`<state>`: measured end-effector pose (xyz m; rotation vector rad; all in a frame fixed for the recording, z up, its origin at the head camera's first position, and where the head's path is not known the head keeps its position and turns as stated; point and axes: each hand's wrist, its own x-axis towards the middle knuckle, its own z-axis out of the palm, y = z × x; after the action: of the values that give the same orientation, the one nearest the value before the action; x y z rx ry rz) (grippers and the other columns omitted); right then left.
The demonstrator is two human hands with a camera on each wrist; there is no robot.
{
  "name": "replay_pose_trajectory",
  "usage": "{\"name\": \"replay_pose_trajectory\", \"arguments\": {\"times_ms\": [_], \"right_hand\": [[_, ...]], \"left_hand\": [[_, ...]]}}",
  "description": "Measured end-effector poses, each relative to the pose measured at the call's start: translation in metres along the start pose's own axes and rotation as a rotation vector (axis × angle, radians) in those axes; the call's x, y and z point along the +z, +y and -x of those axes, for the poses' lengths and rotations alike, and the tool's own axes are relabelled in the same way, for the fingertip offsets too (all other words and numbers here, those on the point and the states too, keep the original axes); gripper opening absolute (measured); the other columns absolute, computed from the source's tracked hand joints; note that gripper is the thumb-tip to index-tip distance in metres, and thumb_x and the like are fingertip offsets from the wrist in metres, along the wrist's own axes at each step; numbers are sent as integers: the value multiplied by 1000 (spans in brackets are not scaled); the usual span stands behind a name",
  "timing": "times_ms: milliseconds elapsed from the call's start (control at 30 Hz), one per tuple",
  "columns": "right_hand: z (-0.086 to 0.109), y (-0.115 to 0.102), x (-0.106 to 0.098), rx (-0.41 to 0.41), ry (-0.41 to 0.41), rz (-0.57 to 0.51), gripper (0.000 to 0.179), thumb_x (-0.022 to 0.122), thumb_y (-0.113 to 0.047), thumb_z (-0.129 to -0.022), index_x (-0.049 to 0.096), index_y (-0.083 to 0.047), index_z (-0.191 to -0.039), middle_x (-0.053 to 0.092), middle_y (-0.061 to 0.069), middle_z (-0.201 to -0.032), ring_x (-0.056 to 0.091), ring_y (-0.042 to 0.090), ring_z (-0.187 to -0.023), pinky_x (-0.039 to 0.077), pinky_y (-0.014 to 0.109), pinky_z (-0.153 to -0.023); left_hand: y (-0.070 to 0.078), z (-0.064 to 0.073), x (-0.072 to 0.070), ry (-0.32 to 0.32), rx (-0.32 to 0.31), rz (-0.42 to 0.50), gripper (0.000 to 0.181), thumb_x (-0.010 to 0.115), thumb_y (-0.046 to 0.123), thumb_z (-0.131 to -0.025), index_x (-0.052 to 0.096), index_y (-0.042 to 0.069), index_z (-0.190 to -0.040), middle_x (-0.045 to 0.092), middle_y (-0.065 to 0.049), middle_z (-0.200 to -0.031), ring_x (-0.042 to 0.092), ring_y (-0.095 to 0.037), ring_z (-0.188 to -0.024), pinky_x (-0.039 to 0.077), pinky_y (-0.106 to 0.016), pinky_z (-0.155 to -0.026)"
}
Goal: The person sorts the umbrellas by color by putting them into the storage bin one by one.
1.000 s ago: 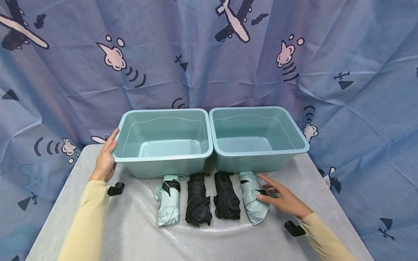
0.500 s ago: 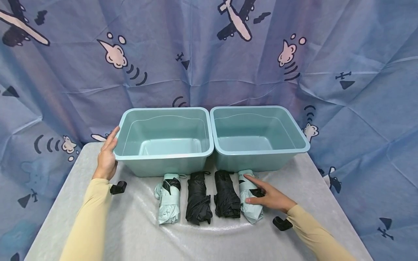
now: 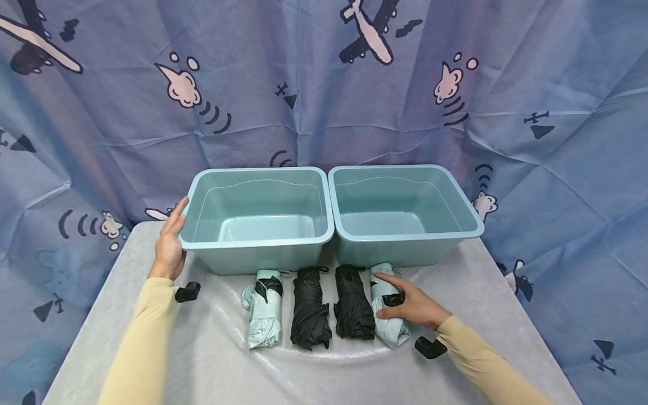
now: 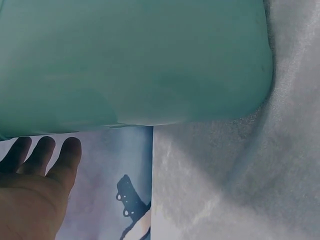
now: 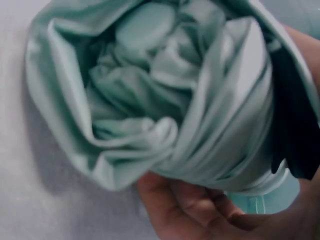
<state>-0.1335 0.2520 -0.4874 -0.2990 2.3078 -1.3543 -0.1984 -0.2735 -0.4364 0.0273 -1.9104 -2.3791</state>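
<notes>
My left hand [image 3: 169, 244] rests with straight fingers against the left end of the left green plastic bin [image 3: 258, 244]; its fingertips [image 4: 71, 146] show at the bin's edge in the left wrist view. My right hand [image 3: 412, 304] grips a pale green folded umbrella [image 3: 390, 332], the rightmost in a row, with its black-marked strap partly covered. In the right wrist view, the bunched cloth end of that umbrella [image 5: 150, 100] fills the frame and my curled fingers [image 5: 190, 205] lie along its side. Left of it lie two black folded umbrellas [image 3: 353, 304] [image 3: 310, 309] and another pale green umbrella [image 3: 265, 320].
A second green bin [image 3: 405, 237] stands right of the first, their rims touching or nearly so. Both bins stand at the back of a table with a pale cloth [image 3: 228, 377]. Behind hangs a blue curtain [image 3: 324, 84] printed with airplanes.
My right hand has moved left over the rightmost pale green umbrella and closed round it, and the umbrella has straightened a little. My left hand stays at the bin.
</notes>
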Motion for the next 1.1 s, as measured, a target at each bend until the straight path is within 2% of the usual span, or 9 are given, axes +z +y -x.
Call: {"name": "replay_pose_trajectory", "arguments": {"times_ms": [133, 233, 333, 433, 567, 667, 867, 1100], "right_hand": [[9, -2, -4, -8, 25, -26, 91, 88, -19, -81, 40, -16, -157, 22, 26, -163, 17, 56, -145, 46, 59, -98], [20, -8, -8, -6, 45, -53, 90, 88, -21, -81, 39, -20, -158, 19, 24, -164, 14, 58, -144, 41, 65, -102], [32, -18, -11, -7, 49, -117, 90, 86, -20, -83, 37, -24, -158, 16, 22, -165, 15, 56, -145, 40, 63, -102], [44, -30, -13, -25, 47, -179, 91, 84, -15, -85, 34, -25, -160, 23, 25, -161, 30, 52, -137, 47, 55, -95], [57, -49, -15, -83, 39, -215, 91, 80, -8, -87, 30, -24, -161, 34, 27, -151, 49, 41, -121, 54, 47, -84], [63, -64, -16, -142, 43, -215, 91, 79, -4, -87, 30, -25, -161, 41, 25, -146, 55, 33, -116, 55, 43, -85], [58, -99, -12, -268, 78, -180, 91, 79, -2, -88, 31, -29, -160, 44, 18, -146, 59, 28, -116, 56, 39, -88], [29, -138, -1, -340, 66, -185, 88, 82, -6, -86, 37, -31, -158, 46, 9, -150, 57, 30, -120, 53, 35, -93]], "left_hand": [[0, 0, 1, 1, -5, -5, 54, 28, 29, -113, 18, 21, -164, 13, -7, -169, 30, -20, -140, 40, -20, -97], [0, 1, 1, 6, -3, -14, 53, 28, 29, -113, 19, 21, -164, 13, -7, -169, 29, -22, -141, 40, -20, -97], [0, 2, 0, 4, 4, -20, 53, 28, 29, -113, 19, 20, -164, 13, -8, -169, 31, -21, -140, 41, -20, -96], [1, 1, 0, -2, 12, -16, 54, 29, 29, -113, 19, 19, -164, 14, -9, -169, 34, -19, -137, 41, -21, -97], [1, 1, 1, -9, 19, -6, 54, 30, 29, -112, 19, 17, -164, 14, -11, -168, 39, -15, -132, 42, -21, -96], [0, 1, 1, -11, 19, -5, 55, 30, 29, -112, 18, 17, -164, 13, -10, -169, 36, -17, -135, 42, -20, -97], [-1, 1, 0, -8, 13, -25, 55, 30, 31, -112, 18, 20, -165, 11, -6, -170, 27, -24, -144, 40, -21, -99], [-3, 1, 0, 1, 5, -18, 55, 31, 33, -112, 19, 23, -164, 13, -6, -169, 28, -26, -142, 43, -19, -93]]}}
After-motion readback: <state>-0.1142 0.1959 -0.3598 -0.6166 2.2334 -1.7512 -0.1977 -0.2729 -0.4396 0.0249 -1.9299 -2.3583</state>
